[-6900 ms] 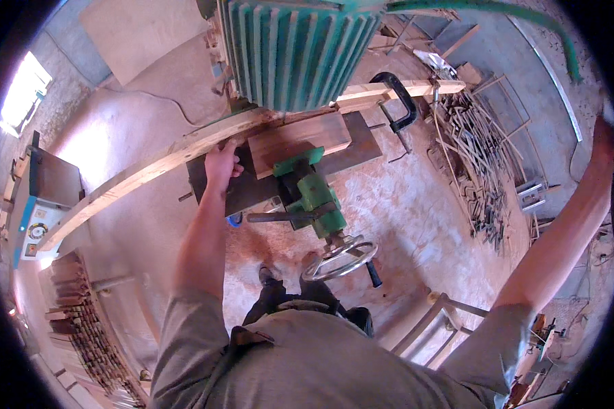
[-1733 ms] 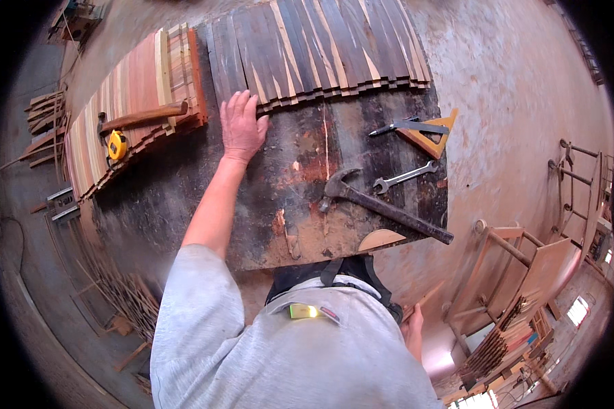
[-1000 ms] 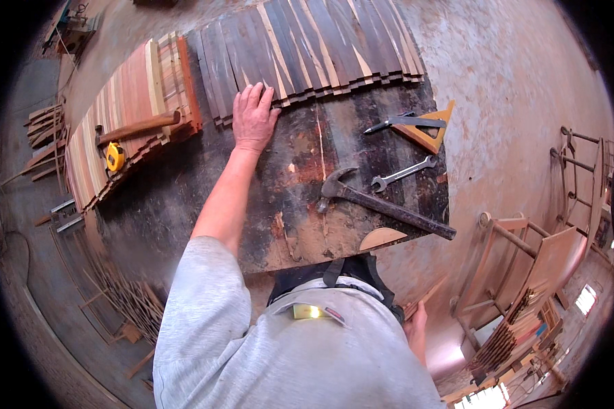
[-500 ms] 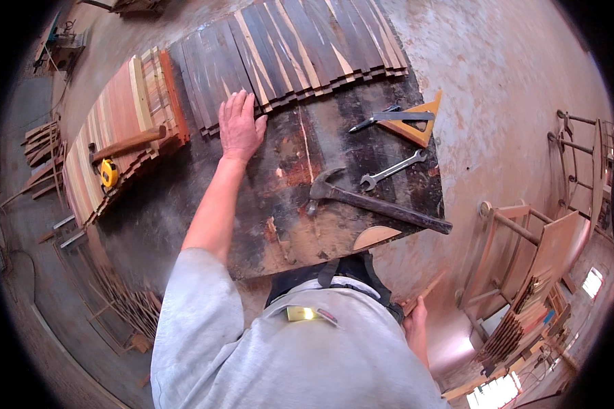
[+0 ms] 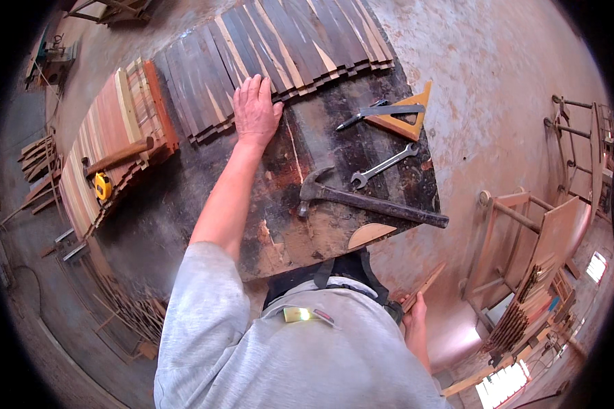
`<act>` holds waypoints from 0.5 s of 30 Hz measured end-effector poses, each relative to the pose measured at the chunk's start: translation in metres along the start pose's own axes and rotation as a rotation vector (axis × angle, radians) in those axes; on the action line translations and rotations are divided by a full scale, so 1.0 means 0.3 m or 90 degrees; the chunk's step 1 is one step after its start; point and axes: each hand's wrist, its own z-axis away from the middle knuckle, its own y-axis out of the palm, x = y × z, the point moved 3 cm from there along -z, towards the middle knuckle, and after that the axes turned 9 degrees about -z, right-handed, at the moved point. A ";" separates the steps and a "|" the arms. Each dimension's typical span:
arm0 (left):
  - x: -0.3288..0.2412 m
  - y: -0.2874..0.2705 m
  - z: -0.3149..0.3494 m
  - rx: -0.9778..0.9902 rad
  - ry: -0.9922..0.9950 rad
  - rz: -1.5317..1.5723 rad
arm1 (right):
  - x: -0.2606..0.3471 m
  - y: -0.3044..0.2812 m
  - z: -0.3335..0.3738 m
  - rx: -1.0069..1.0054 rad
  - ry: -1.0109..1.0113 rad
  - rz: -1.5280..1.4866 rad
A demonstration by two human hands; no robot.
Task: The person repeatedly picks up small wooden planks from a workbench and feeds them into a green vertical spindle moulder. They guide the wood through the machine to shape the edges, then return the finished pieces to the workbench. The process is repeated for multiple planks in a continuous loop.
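Note:
My left hand (image 5: 256, 114) lies on the near ends of a row of dark wooden strips (image 5: 280, 44), some with pale streaks. Its fingers are stretched out and grip nothing. Low on the right, beside my body, my right hand (image 5: 416, 319) is closed around a thin reddish-brown wooden strip (image 5: 428, 282) that slants up and away; part of the hand is hidden by my body. Both the dark row and a claw hammer (image 5: 375, 202) rest on the dark, stained worktable (image 5: 184, 204).
On the table's right lie a wrench (image 5: 387, 165), a wooden triangle square (image 5: 411, 124) with a pen-like tool (image 5: 350, 123), and a semicircular wooden piece (image 5: 371, 235). Reddish strips (image 5: 102, 129) at left carry another hammer (image 5: 119, 156) and a yellow tape measure (image 5: 102, 185). Wooden frames (image 5: 518, 218) stand right.
My left hand has slid rightward along the near ends of the dark strips. My right hand still holds the wooden strip, now tilted up slightly more. The whole view has shifted a little.

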 end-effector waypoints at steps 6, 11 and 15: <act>-0.007 0.000 -0.006 0.004 0.041 -0.012 | -0.033 -0.040 -0.048 -0.017 0.000 -0.002; -0.008 0.001 -0.018 0.022 0.043 -0.024 | -0.026 -0.013 -0.039 0.019 0.011 -0.003; -0.013 0.001 -0.021 0.019 0.040 -0.035 | -0.018 0.006 -0.021 0.037 0.016 -0.021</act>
